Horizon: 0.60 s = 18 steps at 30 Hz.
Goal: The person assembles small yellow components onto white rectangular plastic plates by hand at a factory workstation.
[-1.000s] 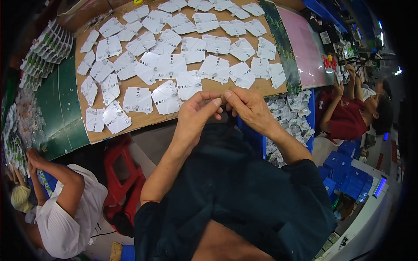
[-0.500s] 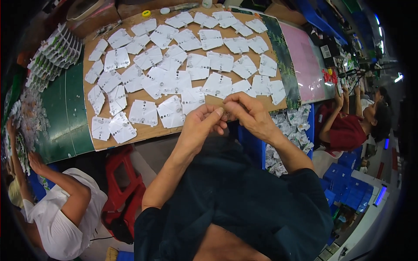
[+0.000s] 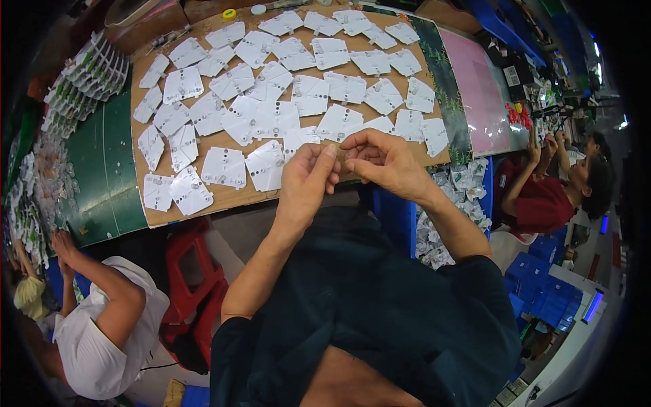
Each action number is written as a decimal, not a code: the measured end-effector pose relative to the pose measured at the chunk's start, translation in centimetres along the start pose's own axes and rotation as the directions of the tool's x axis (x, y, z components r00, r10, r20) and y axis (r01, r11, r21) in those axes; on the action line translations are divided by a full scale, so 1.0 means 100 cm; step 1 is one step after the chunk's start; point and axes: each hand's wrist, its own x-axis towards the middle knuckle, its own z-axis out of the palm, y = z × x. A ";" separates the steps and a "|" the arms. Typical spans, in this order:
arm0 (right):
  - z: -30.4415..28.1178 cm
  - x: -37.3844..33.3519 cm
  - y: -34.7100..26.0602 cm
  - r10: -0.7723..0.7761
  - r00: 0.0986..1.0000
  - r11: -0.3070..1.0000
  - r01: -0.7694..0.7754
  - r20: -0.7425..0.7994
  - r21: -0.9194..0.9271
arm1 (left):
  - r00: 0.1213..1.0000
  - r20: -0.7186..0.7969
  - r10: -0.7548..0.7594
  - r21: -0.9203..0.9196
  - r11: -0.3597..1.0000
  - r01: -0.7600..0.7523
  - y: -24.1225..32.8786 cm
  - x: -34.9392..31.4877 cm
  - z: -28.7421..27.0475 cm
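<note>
My left hand (image 3: 306,180) and my right hand (image 3: 381,163) meet fingertip to fingertip over the near edge of a brown board (image 3: 224,197). Between the fingertips they pinch a small thin piece (image 3: 341,154); it is too small to tell what it is. Just beyond the hands, several white flat cards (image 3: 271,119) with small round parts lie spread across the board. The nearest cards (image 3: 266,166) sit just left of my left hand.
A green mat (image 3: 102,169) lies left of the board, with stacked white packs (image 3: 88,71) at its far corner. A pink sheet (image 3: 478,95) lies to the right. A person in white (image 3: 102,325) sits lower left by a red stool (image 3: 193,278); a person in red (image 3: 542,197) works at right. Blue bins (image 3: 542,305) stand lower right.
Both hands stay joined at the fingertips while the view shifts, so the board sits lower and nearer in the picture. The fingers have worked slightly on the small piece.
</note>
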 end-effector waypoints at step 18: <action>0.001 -0.005 -0.009 -0.391 0.920 0.883 0.381 0.021 -0.276 | 0.928 0.273 -0.252 -0.091 0.954 0.286 0.013 -0.009 0.000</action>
